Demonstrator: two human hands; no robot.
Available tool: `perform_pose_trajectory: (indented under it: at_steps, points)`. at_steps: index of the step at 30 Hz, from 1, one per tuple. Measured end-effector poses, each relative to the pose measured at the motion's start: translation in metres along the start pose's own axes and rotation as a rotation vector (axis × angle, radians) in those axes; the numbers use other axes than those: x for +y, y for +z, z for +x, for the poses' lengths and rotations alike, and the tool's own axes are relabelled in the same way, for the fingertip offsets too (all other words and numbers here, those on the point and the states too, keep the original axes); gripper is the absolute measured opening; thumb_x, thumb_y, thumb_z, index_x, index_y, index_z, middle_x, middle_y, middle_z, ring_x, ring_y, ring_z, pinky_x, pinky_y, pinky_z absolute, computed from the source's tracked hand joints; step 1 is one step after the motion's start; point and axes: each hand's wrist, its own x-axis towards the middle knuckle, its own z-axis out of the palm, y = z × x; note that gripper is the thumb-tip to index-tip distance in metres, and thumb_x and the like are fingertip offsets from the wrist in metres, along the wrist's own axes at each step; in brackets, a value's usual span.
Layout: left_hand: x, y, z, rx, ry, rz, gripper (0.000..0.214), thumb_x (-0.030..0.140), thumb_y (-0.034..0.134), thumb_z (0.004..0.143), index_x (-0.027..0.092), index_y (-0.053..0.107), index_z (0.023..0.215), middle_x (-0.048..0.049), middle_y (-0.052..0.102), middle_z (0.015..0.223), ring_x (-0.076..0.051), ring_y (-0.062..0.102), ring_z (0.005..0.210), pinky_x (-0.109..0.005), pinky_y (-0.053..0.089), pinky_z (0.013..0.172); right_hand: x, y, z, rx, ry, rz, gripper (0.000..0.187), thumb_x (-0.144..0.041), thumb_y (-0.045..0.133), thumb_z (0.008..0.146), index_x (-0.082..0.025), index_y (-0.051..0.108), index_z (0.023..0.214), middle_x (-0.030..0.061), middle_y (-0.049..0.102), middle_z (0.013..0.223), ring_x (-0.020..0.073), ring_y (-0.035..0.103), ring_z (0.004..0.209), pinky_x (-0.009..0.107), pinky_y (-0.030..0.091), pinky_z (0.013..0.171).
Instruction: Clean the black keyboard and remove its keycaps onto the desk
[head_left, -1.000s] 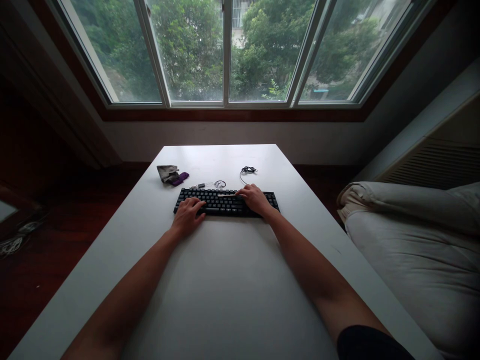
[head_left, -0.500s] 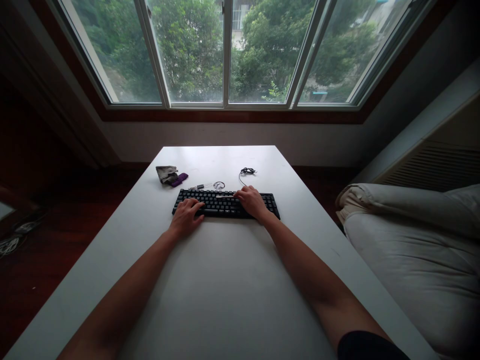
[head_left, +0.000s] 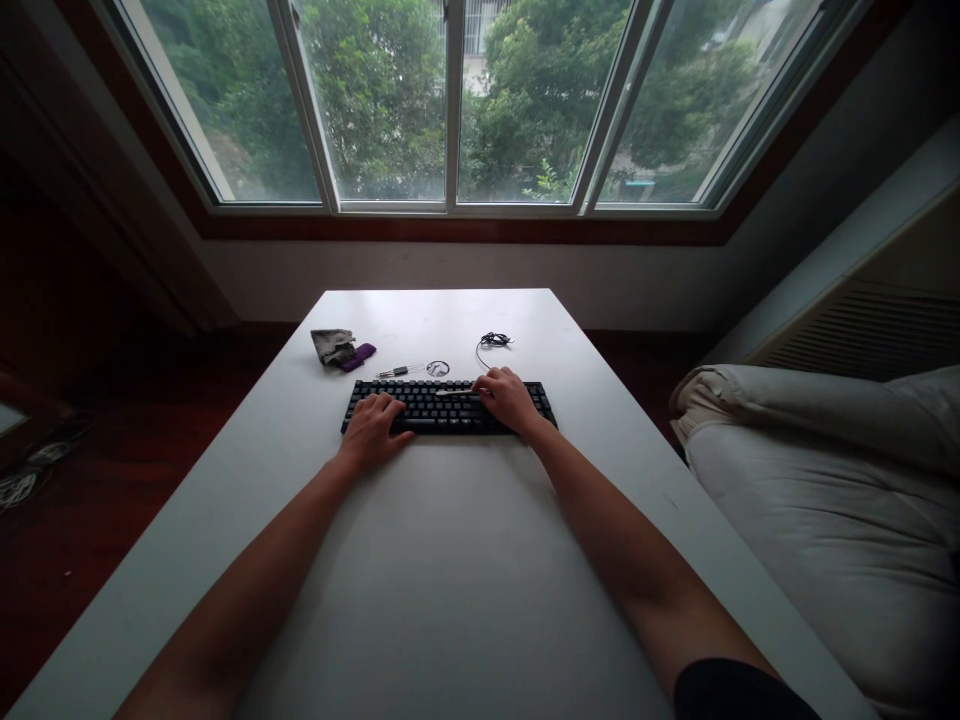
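A black keyboard (head_left: 439,410) lies across the far half of a white table (head_left: 450,570). My left hand (head_left: 373,425) rests on the keyboard's left end, fingers lying loosely over the keys and holding nothing. My right hand (head_left: 510,398) sits on the right half with its fingers pinched on a thin pale stick (head_left: 454,392). The stick lies flat across the upper key rows and points left. Both forearms stretch over the bare near part of the table.
Behind the keyboard lie a crumpled grey cloth (head_left: 332,345), a small purple item (head_left: 361,355), a slim metal tool (head_left: 396,372), a small ring-shaped thing (head_left: 438,368) and a coiled black cable (head_left: 495,341). Pale bedding (head_left: 825,480) borders the table's right side. A wide window (head_left: 450,100) is ahead.
Both hands stay on the keyboard. The right hand and the stick have shifted only slightly along the upper key rows; the view has barely moved.
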Motion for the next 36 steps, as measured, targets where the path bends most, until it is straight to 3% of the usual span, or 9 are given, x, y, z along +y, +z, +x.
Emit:
perform_pose_trajectory:
  at_steps: [7, 13, 18, 29, 36]
  points:
    - [0.000, -0.002, 0.000, 0.005, -0.002, 0.019, 0.040, 0.047, 0.071, 0.078, 0.026, 0.060, 0.111, -0.0094, 0.058, 0.110, -0.033, 0.051, 0.106, -0.049, 0.040, 0.093, 0.019, -0.012, -0.003, -0.033, 0.092, 0.001, 0.012, -0.020, 0.060, 0.086, -0.022, 0.070, 0.092, 0.0055, 0.066, 0.092, 0.0226, 0.050, 0.092, 0.032, 0.035, 0.080]
    - [-0.005, 0.000, 0.000, 0.022, -0.012, 0.015, 0.040, 0.047, 0.071, 0.078, 0.027, 0.061, 0.112, -0.0095, 0.059, 0.111, -0.033, 0.051, 0.107, -0.048, 0.040, 0.093, -0.012, -0.009, -0.004, 0.070, 0.087, -0.102, 0.013, -0.025, 0.054, 0.092, -0.021, 0.066, 0.091, 0.0068, 0.067, 0.091, 0.0234, 0.050, 0.093, 0.035, 0.032, 0.083]
    - [-0.005, 0.000, 0.000, 0.002, -0.014, 0.031, 0.041, 0.049, 0.070, 0.079, 0.026, 0.061, 0.113, -0.0089, 0.059, 0.113, -0.032, 0.051, 0.109, -0.048, 0.040, 0.094, -0.026, -0.003, -0.004, 0.098, 0.221, -0.185, 0.023, -0.037, 0.049, 0.097, -0.021, 0.062, 0.089, 0.0084, 0.069, 0.090, 0.0250, 0.051, 0.093, 0.036, 0.030, 0.082]
    - [-0.005, -0.001, -0.001, 0.003, -0.029, 0.029, 0.040, 0.046, 0.070, 0.079, 0.026, 0.061, 0.113, -0.0086, 0.059, 0.115, -0.032, 0.050, 0.110, -0.048, 0.039, 0.095, 0.023, -0.014, -0.003, 0.013, 0.440, -0.256, 0.022, -0.033, 0.049, 0.094, -0.020, 0.064, 0.084, 0.0080, 0.067, 0.082, 0.0238, 0.053, 0.087, 0.035, 0.029, 0.080]
    - [-0.003, 0.000, -0.001, 0.013, -0.035, 0.014, 0.039, 0.045, 0.070, 0.079, 0.026, 0.061, 0.112, -0.0087, 0.059, 0.114, -0.032, 0.050, 0.109, -0.048, 0.039, 0.095, 0.000, -0.008, -0.003, 0.036, 0.360, -0.291, 0.028, -0.033, 0.042, 0.099, -0.019, 0.064, 0.090, 0.0108, 0.068, 0.088, 0.0238, 0.053, 0.088, 0.035, 0.029, 0.080]
